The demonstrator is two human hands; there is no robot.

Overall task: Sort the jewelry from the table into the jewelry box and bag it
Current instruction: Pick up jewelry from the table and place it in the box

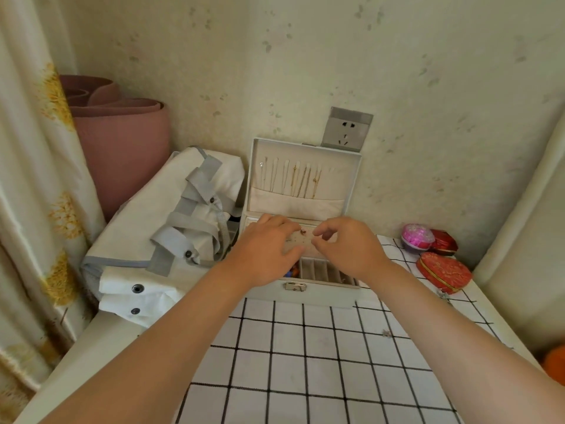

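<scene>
Pale patterned wallpaper [305,71] with a socket backs a table spread with a white grid-lined cloth [305,362]. At the centre of the frame the jewelry box [321,289] stands open, its lid [353,179] upright against the wall and hung with necklaces [299,179]. A white bag [146,215] with grey straps is slumped just left of the box.

Both hands are held over the box's upper tray. The left hand [266,252] is curled round a pale perforated earring panel [298,241], fingers above and thumb below, apparently gripping it. A small reddish stud [303,231] is seen on the panel's upper edge. The right hand [351,246] is drawn up with thumb and forefinger close together near that stud; whether anything is pinched cannot be told.

Judged from this, a stud is being seated. It could be fumbled and dropped into the divided compartments [324,270] below, if the panel is tilted or the pinch slips. A small piece [385,333] lying on the cloth at lower right could be overlooked, and the lid could be knocked shut by a careless wrist.
</scene>
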